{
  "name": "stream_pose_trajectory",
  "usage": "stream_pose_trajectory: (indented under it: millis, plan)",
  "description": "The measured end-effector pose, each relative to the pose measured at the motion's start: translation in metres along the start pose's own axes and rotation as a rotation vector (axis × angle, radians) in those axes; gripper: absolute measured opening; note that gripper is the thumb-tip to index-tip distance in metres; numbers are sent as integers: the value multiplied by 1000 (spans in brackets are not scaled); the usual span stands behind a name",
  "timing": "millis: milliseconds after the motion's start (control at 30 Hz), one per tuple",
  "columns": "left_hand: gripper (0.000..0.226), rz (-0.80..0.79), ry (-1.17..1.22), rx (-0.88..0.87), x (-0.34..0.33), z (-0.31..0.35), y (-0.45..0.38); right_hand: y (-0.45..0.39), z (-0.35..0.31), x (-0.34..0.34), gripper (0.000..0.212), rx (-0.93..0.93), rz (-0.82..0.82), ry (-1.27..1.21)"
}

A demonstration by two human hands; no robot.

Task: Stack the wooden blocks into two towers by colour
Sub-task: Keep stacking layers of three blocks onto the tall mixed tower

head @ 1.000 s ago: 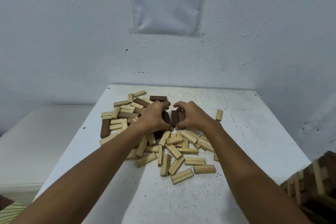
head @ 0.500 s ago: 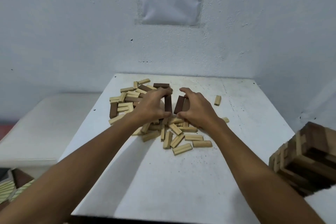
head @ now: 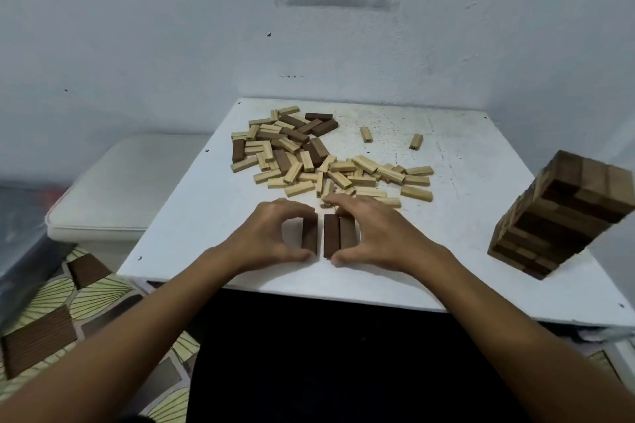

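Person's left hand (head: 275, 233) pinches one dark brown block (head: 309, 236) end to end, thumb near end, fingers curled over far end; block lies flat on white table (head: 464, 189) near front edge. Right hand (head: 371, 233) grips two dark blocks (head: 339, 236) side by side the same way, touching each other, small gap to left block. Behind hands: loose pile (head: 309, 161) of light and dark blocks, two light strays (head: 366, 134) farther back. Stacked dark tower (head: 556, 216) at table's right, well apart. White cushion (head: 117, 189) left of table.
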State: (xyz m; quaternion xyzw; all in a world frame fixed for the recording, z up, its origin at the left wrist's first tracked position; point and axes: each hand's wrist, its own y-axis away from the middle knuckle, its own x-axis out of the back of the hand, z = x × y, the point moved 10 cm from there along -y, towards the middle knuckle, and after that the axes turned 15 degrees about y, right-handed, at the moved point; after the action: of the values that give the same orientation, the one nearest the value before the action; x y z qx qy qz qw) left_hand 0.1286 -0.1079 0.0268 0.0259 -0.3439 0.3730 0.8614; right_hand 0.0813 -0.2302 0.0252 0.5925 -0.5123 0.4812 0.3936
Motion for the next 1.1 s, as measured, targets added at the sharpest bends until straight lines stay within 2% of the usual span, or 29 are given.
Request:
stream_pose_trajectory:
  millis: [200,400,600,733,867,967,1100]
  plan:
    - [70,-8,53,45,-12,2,15,9,-6,-12,87,-1,-12,-85]
    - [75,-25,-8,43,-22,1,13,17,7,-9,62,-4,45,-233]
    - [50,-31,-15,22,-29,-2,7,22,24,-12,50,-43,-20,-283]
    - [46,-13,-8,30,-27,-2,7,22,24,-14,42,-44,5,-283]
    - [63,58,56,42,-24,-1,11,22,24,-14,40,-41,49,-251]
    - [67,121,93,34,-26,2,12,23,23,-14,37,-36,88,-241]
    - [81,121,116,45,-32,2,10,27,23,-12,27,-47,125,-299]
